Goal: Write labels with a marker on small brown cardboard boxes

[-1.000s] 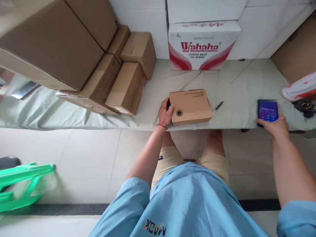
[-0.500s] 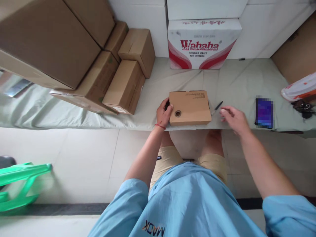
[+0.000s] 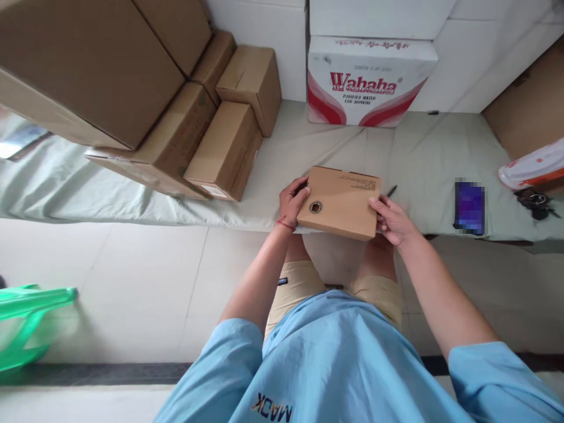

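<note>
A flat brown cardboard box (image 3: pixel 341 200) with a round hole near its front left corner is tilted up off the table's front edge. My left hand (image 3: pixel 291 202) grips its left end, fingers curled round the side. Its right end is held by my right hand (image 3: pixel 390 218), thumb on top. A black pen (image 3: pixel 392 190) lies on the cloth just behind my right hand. A phone (image 3: pixel 469 207) with a lit screen lies flat further right.
The table (image 3: pixel 440 153) wears a pale green cloth. Several brown cartons (image 3: pixel 220 147) are stacked at the left, a white Wahaha carton (image 3: pixel 370 79) at the back. Keys (image 3: pixel 535 202) and an orange-white item (image 3: pixel 531 167) lie at the right. A green plastic chair (image 3: pixel 26 323) stands on the floor at left.
My right hand left the phone on the table, crossed to the left and took the box's right end. The box has been lifted and tilted off the cloth.
</note>
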### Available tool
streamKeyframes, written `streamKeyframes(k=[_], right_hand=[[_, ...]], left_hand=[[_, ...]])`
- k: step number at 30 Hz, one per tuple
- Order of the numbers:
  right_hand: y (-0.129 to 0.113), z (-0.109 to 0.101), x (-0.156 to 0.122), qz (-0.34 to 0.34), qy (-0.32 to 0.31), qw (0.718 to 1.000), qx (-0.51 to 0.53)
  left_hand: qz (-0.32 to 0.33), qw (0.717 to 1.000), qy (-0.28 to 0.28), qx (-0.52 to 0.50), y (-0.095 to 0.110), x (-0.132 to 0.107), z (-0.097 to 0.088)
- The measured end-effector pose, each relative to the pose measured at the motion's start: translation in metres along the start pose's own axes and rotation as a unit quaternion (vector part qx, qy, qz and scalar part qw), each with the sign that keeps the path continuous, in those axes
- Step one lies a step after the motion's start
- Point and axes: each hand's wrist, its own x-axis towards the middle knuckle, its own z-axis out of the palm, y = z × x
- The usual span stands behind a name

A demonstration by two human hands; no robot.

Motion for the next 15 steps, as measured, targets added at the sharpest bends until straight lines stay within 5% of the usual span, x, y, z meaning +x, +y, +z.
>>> streamKeyframes(k=[9,15], right_hand=[[-0.013,-0.008,-0.020,0.042,-0.013,0.999,0.002],[-0.038,-0.023,-0.028,0.006,0.054,0.998,-0.034]], left_hand=[[-0.017,0.997,-0.001,0.072,0.004,-0.005,0.005],[0.008,0.993,-0.011,0.120,0.010,-0.007,0.008]])
